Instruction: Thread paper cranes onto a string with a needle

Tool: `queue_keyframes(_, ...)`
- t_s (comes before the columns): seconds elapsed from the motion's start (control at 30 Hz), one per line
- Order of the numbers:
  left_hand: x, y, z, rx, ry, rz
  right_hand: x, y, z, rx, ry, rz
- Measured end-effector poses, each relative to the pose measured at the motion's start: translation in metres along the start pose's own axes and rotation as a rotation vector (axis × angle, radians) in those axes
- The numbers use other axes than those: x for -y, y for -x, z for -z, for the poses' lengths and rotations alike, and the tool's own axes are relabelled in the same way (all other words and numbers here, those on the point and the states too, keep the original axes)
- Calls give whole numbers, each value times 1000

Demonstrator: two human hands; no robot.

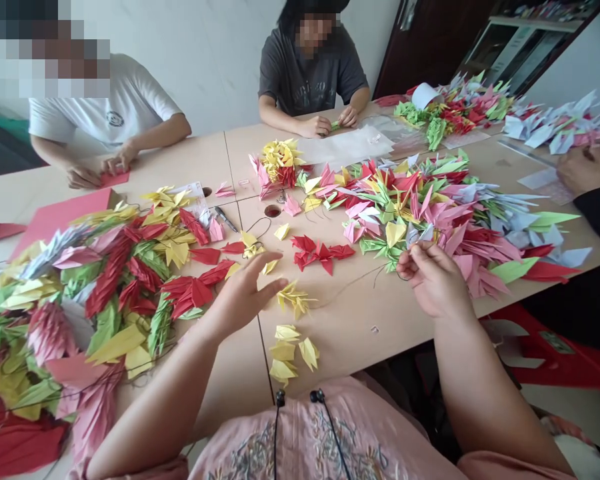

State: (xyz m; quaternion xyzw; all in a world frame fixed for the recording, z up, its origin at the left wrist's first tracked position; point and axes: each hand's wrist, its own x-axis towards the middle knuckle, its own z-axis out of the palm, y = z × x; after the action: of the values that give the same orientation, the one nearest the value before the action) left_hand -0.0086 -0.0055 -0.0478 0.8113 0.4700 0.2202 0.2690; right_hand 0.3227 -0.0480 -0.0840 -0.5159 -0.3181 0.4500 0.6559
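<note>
My left hand (245, 290) hovers open over the table, fingers spread, just left of a yellow paper crane (295, 298). My right hand (430, 277) is pinched shut on a thin dark thread (353, 283) that trails left across the wood toward the yellow crane. Several red cranes (320, 253) lie between my hands. More yellow cranes (293, 353) sit near the front edge. A big heap of mixed coloured cranes (430, 207) lies just beyond my right hand.
A large pile of strung cranes (95, 293) fills the left side. Two people sit across folding paper; one (310, 73) at the far middle, one (105, 120) at the left with red sheets (60, 213). Another person's hand (585, 167) shows at right. A pen (226, 220) lies mid-table.
</note>
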Motion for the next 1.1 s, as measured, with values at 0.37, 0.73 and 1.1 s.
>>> queue_keyframes(0.37,42,18,-32,108,-95,4,-60,4,9,-71,136,47)
queue_keyframes(0.73,49,18,-19,31,-161,92,-64,-3,12,-98,171,99)
queue_keyframes(1.1,4,43,-29,399,-141,-106,-64,-2,9,-98,211,113)
